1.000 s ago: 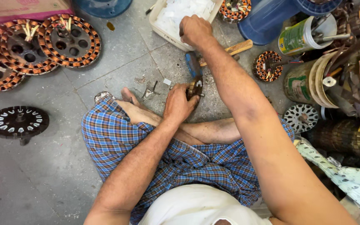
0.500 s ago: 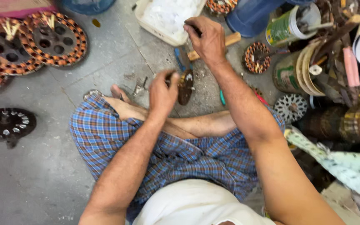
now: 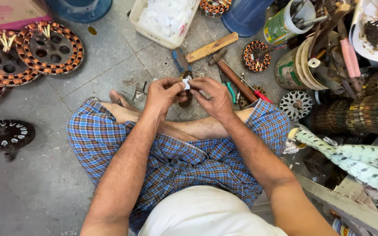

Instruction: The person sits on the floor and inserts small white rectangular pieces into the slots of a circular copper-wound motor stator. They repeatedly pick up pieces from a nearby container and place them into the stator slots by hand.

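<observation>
Returned from the tray, right hand (image 3: 214,97) joins left hand (image 3: 165,94), both pinching a white slip (image 3: 186,84).

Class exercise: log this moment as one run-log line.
left hand: pinches small white paper slip | right hand: pinches same slip | dark round wound stator: under both hands | wooden-handled hammer: on floor beyond

My left hand (image 3: 165,94) and right hand (image 3: 213,96) meet over the grey stone floor (image 3: 36,192), a small white paper slip (image 3: 187,84) between them. The wooden-handled hammer (image 3: 204,51) lies just behind, the white plastic tub (image 3: 143,27) farther back.

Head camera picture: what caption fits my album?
Both hands pinch a small white slip over a round wound coil.
</observation>
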